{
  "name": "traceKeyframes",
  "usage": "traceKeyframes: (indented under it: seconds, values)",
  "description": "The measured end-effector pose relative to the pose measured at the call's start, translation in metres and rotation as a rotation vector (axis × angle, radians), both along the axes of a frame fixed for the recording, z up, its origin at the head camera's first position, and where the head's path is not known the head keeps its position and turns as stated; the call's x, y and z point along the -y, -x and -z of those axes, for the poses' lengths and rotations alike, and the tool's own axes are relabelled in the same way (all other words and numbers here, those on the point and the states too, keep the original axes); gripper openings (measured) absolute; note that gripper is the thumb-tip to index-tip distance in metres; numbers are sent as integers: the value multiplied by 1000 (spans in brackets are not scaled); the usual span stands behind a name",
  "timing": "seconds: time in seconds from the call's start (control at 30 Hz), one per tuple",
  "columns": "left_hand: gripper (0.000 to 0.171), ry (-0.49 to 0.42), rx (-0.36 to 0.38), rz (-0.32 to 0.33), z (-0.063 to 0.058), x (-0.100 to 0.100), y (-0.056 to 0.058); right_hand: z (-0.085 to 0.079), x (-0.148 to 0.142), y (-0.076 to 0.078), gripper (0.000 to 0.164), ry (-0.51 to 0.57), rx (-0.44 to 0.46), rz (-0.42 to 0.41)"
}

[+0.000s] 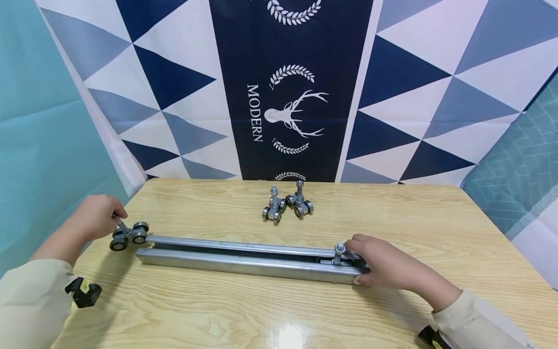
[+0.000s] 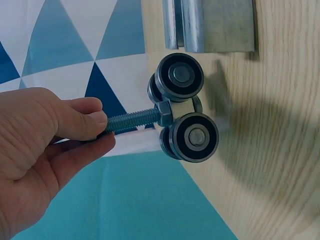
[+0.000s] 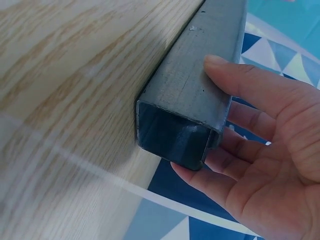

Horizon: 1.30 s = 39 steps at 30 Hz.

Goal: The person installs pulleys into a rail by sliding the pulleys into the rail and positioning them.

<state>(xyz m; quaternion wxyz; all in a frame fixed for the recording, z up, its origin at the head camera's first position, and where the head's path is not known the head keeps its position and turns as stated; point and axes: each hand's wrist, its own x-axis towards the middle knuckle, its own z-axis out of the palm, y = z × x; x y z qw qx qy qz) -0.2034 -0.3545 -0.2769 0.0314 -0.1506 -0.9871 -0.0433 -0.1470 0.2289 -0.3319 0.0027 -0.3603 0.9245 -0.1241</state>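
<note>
A steel roller trolley (image 2: 186, 80) with several bearing wheels hangs from my left hand (image 1: 97, 215), which pinches the end of its threaded bolt (image 2: 132, 120) between thumb and fingers. The wheels are just beyond the left end of a slotted metal track (image 1: 248, 266), apart from it. Lying slot up on the table, the track is gripped across its right end by my right hand (image 1: 388, 264). The right wrist view shows the thumb on one side wall of the track (image 3: 185, 75) and fingers opposite. Another trolley's bolt (image 1: 339, 253) rises through the slot near that hand; its wheels are mostly hidden.
Two more roller trolleys (image 1: 274, 206) (image 1: 300, 201) stand close together, bolts up, at the back of the wooden table (image 1: 270, 310). Behind the table's far edge hangs a patterned cloth (image 1: 292, 97). Teal fabric (image 1: 43, 145) lies beyond the left edge.
</note>
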Motion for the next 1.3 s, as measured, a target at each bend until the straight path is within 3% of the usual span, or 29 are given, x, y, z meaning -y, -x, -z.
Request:
traceKeyframes:
  seconds: [0.5,0.8,1.3]
  values:
    - [18,0,0,46,2,7,-16,0,0,1,53,11,0,-15]
    - [18,-13,46,60,2,4,-23,2,-1,1,54,7,-6,-13]
    - [17,7,81,94,3,-2,-24,1,0,0,56,-1,-9,-9]
